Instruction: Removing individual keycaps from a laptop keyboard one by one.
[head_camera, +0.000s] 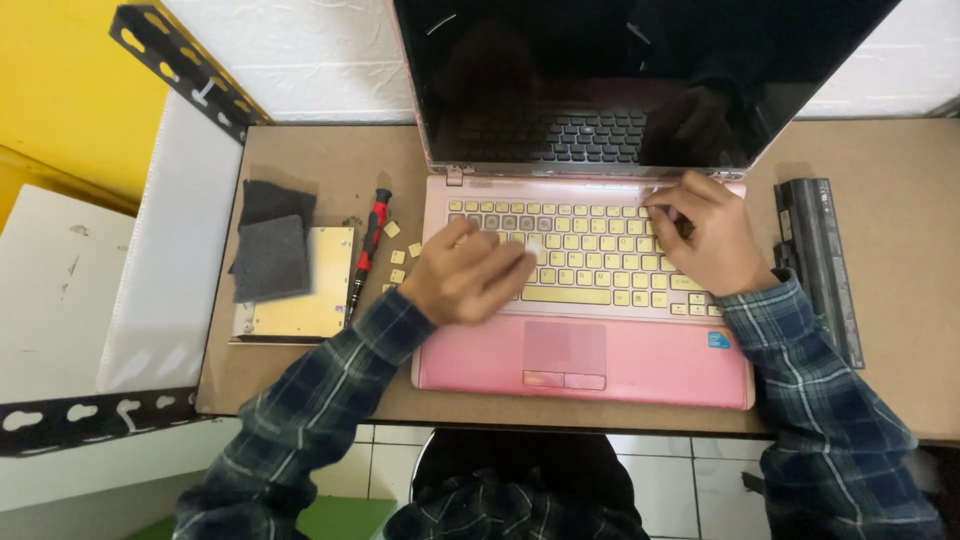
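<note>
**Keycaps coming off a pink laptop**

Near the bench's left edge lie grey cloths (272, 250) on a metal drive caddy (318, 285), then a red screwdriver (367, 250) and loose keycaps (398, 258). The left hand (462, 283) hovers over the laptop's keyboard (580, 250), fingers curled together, blurred. The right hand (708, 238) pinches at the top-right keys. A battery (815, 260) lies by the right edge. Judged: keys are being pried; lifting the next needs gentle leverage.

- One pink laptop (585, 300), under both hands.
- Four loose keycaps (398, 257), just left of the left hand (462, 275).
- One red-and-black screwdriver (367, 250), beyond the keycaps.
- One long black battery (815, 262), right of the right hand (705, 235).
- Two dark grey cloths (270, 250), far left.
</note>
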